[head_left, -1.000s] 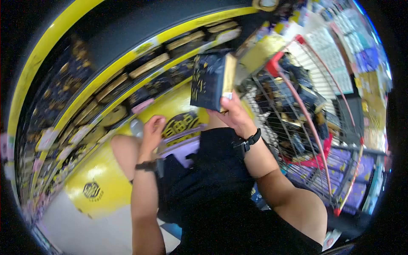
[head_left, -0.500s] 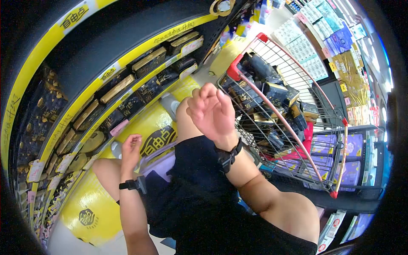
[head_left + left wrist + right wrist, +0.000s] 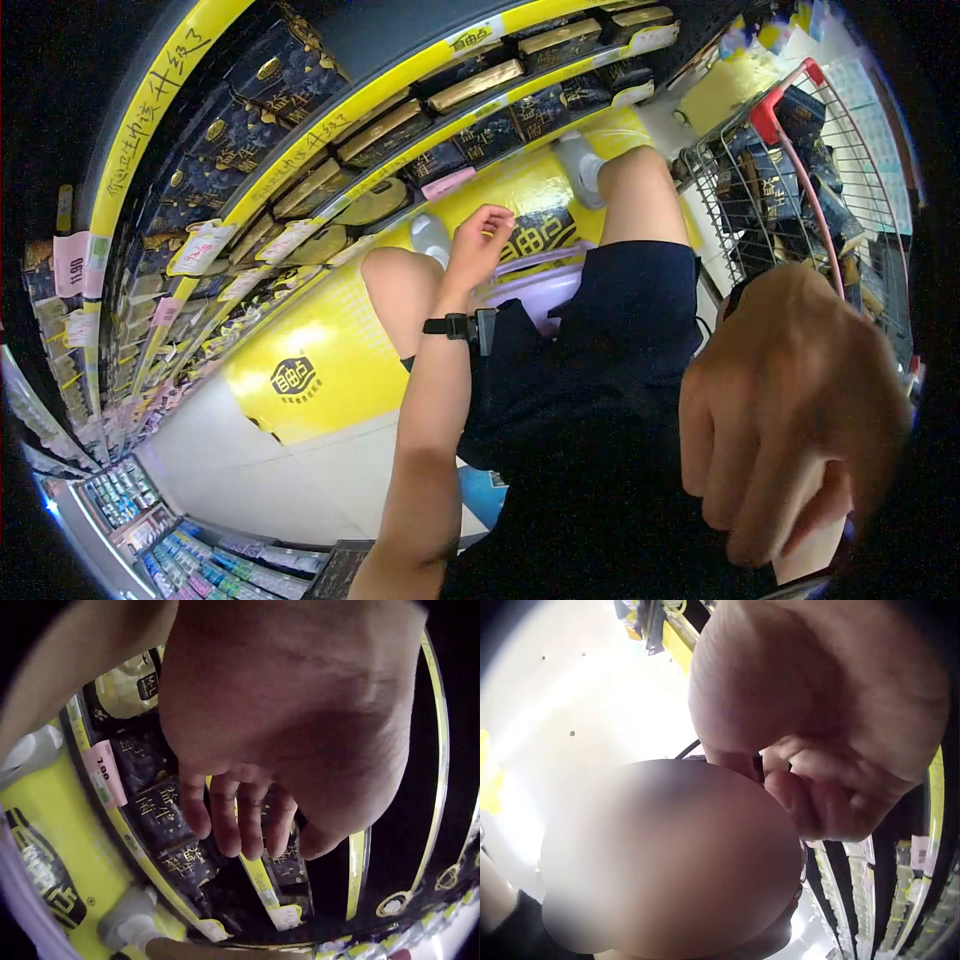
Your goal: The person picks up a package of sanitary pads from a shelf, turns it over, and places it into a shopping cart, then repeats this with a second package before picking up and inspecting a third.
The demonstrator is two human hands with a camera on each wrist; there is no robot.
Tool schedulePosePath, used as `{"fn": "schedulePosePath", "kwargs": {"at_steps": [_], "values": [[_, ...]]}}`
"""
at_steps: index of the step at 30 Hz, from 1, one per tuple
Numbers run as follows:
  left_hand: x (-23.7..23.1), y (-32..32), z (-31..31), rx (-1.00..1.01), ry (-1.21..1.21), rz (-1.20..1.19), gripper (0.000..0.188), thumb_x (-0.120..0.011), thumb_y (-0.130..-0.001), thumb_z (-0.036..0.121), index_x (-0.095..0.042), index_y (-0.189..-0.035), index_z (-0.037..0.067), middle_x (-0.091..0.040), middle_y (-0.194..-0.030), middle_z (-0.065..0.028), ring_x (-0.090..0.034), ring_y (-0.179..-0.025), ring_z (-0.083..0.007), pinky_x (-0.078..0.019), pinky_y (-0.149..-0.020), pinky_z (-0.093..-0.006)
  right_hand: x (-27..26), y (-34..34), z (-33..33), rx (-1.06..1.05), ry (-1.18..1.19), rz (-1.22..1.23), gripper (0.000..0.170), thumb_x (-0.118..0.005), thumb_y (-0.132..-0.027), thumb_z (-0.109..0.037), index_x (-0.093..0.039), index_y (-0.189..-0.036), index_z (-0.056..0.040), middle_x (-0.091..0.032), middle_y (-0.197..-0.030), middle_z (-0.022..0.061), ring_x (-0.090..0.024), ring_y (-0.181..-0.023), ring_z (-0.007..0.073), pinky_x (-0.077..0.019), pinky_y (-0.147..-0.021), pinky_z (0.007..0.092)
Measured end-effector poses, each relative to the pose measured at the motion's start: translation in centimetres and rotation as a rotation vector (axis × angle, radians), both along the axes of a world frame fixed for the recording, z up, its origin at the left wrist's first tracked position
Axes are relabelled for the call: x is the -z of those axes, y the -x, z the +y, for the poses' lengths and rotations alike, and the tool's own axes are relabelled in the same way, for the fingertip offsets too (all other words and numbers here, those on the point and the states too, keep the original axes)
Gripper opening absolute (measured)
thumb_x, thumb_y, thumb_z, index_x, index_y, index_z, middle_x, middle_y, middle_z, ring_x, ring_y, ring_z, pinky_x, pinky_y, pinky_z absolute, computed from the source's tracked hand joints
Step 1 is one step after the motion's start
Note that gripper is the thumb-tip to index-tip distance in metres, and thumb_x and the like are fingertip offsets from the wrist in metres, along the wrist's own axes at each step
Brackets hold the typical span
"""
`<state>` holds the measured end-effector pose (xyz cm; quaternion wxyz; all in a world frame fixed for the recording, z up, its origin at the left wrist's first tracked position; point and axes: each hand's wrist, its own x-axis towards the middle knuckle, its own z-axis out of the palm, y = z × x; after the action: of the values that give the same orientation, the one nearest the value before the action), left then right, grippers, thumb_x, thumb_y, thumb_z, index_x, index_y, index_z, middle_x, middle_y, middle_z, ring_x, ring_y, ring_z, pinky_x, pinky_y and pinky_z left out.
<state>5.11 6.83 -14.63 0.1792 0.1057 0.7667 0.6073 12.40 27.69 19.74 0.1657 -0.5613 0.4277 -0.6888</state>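
The dark packs (image 3: 490, 135) with gold writing sit on shelves from 10 o'clock round to 1 o'clock in the head view. More dark packs are piled in a shopping cart (image 3: 766, 117) at 2 o'clock. The left hand (image 3: 478, 250) is just up from the middle, at 12 o'clock. Its fingers bend loosely around air, apart from the packs. The right hand (image 3: 795, 400) is far from it, between 3 and 4 o'clock and close to the head camera. Its fingers are curled, but I cannot tell if they hold or touch anything.

Yellow strips (image 3: 470, 40) run along the shelf edges. There is a gap between the left hand and the nearest edge, where a pink tag (image 3: 448, 184) hangs. A yellow mat (image 3: 345, 350) covers the floor below. White tiles (image 3: 340, 470) give room at 7 o'clock.

I count two hands, well apart, and one cart. Two gray shoes (image 3: 430, 238) are on the mat, at 11 and 1 o'clock. At least three packs show near the pink tag in the left wrist view. The cart's packs are too jumbled to count.
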Motion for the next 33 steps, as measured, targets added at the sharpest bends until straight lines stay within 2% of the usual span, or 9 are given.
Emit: {"fn": "schedulePosePath", "kwargs": {"at_steps": [2, 5, 13, 18, 21, 24, 33], "values": [[-0.2, -0.4, -0.3, 0.027, -0.019, 0.048, 0.015, -0.068, -0.094, 0.013, -0.067, -0.105, 0.003, -0.068, -0.090, -0.0030, -0.061, -0.083, -0.0129, -0.0511, -0.075, -0.0281, -0.3, 0.0, -0.5, -0.021, -0.052, 0.022, 0.017, -0.057, -0.094, -0.017, -0.053, -0.082, -0.0069, -0.051, -0.069, 0.0104, -0.051, -0.055, 0.0199, -0.0327, -0.048, 0.0342], [-0.5, -0.3, -0.8, 0.060, 0.014, -0.031, 0.017, -0.069, -0.093, 0.014, -0.067, -0.105, 0.002, -0.068, -0.089, -0.0041, -0.062, -0.083, -0.0135, -0.0514, -0.076, -0.0285, -0.3, 0.2, -1.4, -0.058, -0.088, 0.060, 0.016, -0.058, -0.094, -0.019, -0.053, -0.085, -0.0067, -0.052, -0.072, 0.0109, -0.052, -0.058, 0.0207, -0.0334, -0.051, 0.0347], [0.2, -0.5, -0.9, 0.116, 0.019, -0.044, 0.021, -0.070, -0.092, 0.017, -0.066, -0.106, 0.002, -0.067, -0.087, -0.0063, -0.062, -0.080, -0.0146, -0.0520, -0.075, -0.0297, -0.4, 0.5, -2.2, -0.102, -0.161, 0.097, 0.016, -0.059, -0.093, -0.022, -0.054, -0.092, -0.0062, -0.053, -0.080, 0.0122, -0.052, -0.065, 0.0229, -0.0353, -0.057, 0.0363], [0.0, -0.4, -0.9, 0.124, 0.022, 0.011, 0.023, -0.070, -0.092, 0.018, -0.065, -0.107, 0.002, -0.067, -0.086, -0.0073, -0.062, -0.077, -0.0156, -0.0523, -0.073, -0.0308, -0.6, 0.2, -2.2, -0.103, -0.182, 0.115, 0.019, -0.060, -0.093, -0.024, -0.055, -0.097, -0.0058, -0.053, -0.084, 0.0130, -0.053, -0.070, 0.0243, -0.0366, -0.062, 0.0372], [0.4, -0.7, -0.9, 0.127, 0.042, -0.009, 0.024, -0.070, -0.092, 0.019, -0.065, -0.108, 0.002, -0.067, -0.086, -0.0078, -0.062, -0.077, -0.0164, -0.0525, -0.073, -0.0315, -0.6, 0.1, -2.2, -0.099, -0.198, 0.117, 0.021, -0.061, -0.093, -0.025, -0.055, -0.099, -0.0056, -0.054, -0.087, 0.0134, -0.053, -0.072, 0.0251, -0.0373, -0.064, 0.0378], [0.9, -0.9, -1.2, 0.167, 0.075, -0.070, 0.021, -0.069, -0.094, 0.017, -0.066, -0.110, 0.003, -0.065, -0.091, -0.0039, -0.058, -0.084, -0.0123, -0.0499, -0.077, -0.0285, -0.8, 0.5, -2.2, -0.109, -0.205, 0.131, 0.023, -0.061, -0.093, -0.026, -0.055, -0.102, -0.0054, -0.054, -0.090, 0.0139, -0.054, -0.075, 0.0259, -0.0380, -0.067, 0.0383], [0.2, -1.1, -1.4, 0.210, 0.092, -0.100, 0.025, -0.068, -0.095, 0.020, -0.065, -0.112, 0.003, -0.067, -0.090, -0.0053, -0.061, -0.084, -0.0148, -0.0517, -0.077, -0.0308, -0.9, 1.3, -2.3, -0.168, -0.254, 0.213, 0.031, -0.063, -0.092, -0.029, -0.056, -0.110, -0.0048, -0.055, -0.099, 0.0153, -0.055, -0.083, 0.0284, -0.0402, -0.074, 0.0400]]}}
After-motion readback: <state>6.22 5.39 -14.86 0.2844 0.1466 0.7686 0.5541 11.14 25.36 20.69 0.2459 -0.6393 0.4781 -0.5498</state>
